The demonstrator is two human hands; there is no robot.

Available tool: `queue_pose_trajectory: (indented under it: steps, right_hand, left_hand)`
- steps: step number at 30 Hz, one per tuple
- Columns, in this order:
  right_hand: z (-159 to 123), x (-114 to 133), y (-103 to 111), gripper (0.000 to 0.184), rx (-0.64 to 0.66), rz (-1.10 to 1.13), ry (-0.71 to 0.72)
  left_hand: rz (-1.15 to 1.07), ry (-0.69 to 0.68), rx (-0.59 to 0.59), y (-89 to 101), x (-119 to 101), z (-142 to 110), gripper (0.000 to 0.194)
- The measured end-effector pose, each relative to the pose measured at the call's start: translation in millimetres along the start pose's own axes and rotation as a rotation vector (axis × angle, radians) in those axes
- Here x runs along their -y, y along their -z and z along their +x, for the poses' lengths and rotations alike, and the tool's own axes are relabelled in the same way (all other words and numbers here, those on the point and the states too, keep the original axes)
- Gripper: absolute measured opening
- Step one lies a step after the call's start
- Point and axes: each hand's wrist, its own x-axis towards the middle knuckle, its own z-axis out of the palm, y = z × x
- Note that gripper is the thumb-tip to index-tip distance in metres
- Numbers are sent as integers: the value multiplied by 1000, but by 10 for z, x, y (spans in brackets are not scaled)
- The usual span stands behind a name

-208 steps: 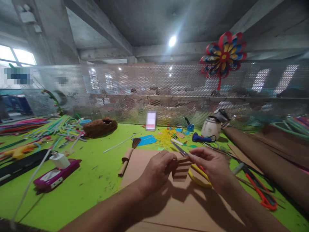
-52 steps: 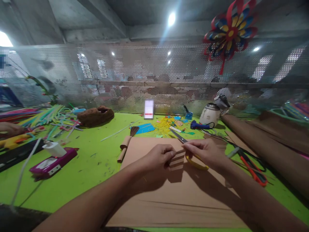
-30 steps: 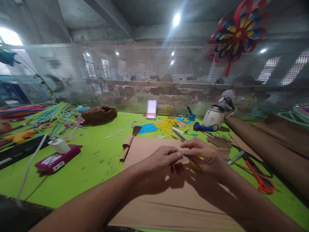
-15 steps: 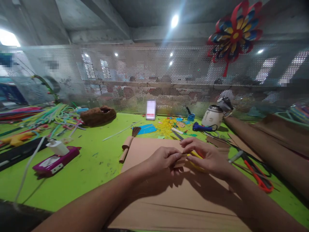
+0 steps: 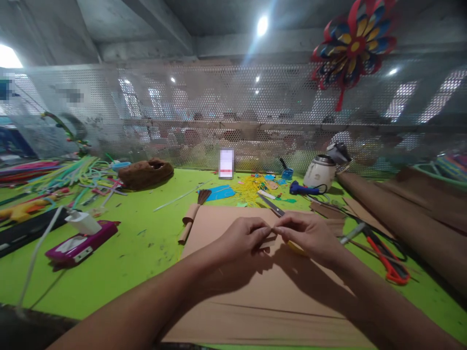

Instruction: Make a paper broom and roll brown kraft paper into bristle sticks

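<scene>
A small folded strip of brown paper (image 5: 268, 242) is in my left hand (image 5: 246, 238), its thumb and fingers pressed together. The fingertips of my right hand (image 5: 308, 236) meet the left ones and pinch the same strip at its upper end. Scissors (image 5: 272, 204) show a grey blade beyond my right hand and a yellow handle below it; whether that hand bears on them is hidden. Under both hands lies a large brown paper sheet (image 5: 226, 291). Near its upper left corner is a rolled brown paper piece (image 5: 188, 218) beside a dark bristly tuft (image 5: 204, 196).
On the green table (image 5: 142, 272) are a purple power strip (image 5: 82, 245), a brown lumpy object (image 5: 146, 175), yellow shreds (image 5: 253, 189) and a blue glue gun (image 5: 308, 188). An orange-red cutter (image 5: 386, 260) lies at right. A phone (image 5: 226, 163) stands before the perforated screen (image 5: 204, 107).
My right fingertips have closed together on the paper strip against the left ones. More of the scissors' blade shows now. The view has shifted slightly.
</scene>
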Motion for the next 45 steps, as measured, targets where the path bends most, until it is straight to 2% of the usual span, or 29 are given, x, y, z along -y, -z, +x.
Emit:
queue_pose_trajectory:
  steps: [2, 7, 11, 16, 19, 22, 25, 29, 31, 36, 42, 45]
  right_hand:
    - [7, -1, 47, 19, -8, -1, 2]
    - [37, -58, 95, 23, 38, 65, -85]
    - [45, -76, 62, 25, 63, 191, -116]
    - [36, -50, 28, 24, 59, 257, -101]
    - [29, -48, 13, 31, -5, 310, -83]
    - [18, -55, -26, 45, -60, 366, -95]
    - [-2, -47, -112, 45, -95, 385, -139]
    - [-30, -23, -236, 19, -100, 268, -76]
    - [-33, -28, -267, 14, -106, 228, -64]
    - [-1, -88, -270, 22, -174, 370, -128]
    - [-17, -121, -307, 23, -188, 457, -229]
    - [-31, -130, -359, 23, -221, 461, -223]
  left_hand:
    - [-52, 58, 10, 28, 15, 30, 29]
    - [-219, 151, 56, 28, 142, 46, 28]
    - [-201, 137, 8, 13, 156, 40, 27]
    - [-224, 122, 30, 41, 119, 41, 31]
    - [-211, 136, -11, 71, 120, 48, 28]
    - [-189, 168, -106, 80, 108, 58, 27]
    - [-258, 197, -182, 43, 82, 63, 28]
    - [-379, 164, -181, -43, 81, 42, 29]
    - [-384, 126, -138, -67, 100, 27, 22]
    - [-262, -27, -55, -82, 114, -7, 19]
    - [-94, -64, -98, -183, 101, -76, 12]
    - [-78, -66, -106, -222, 132, -104, 11]
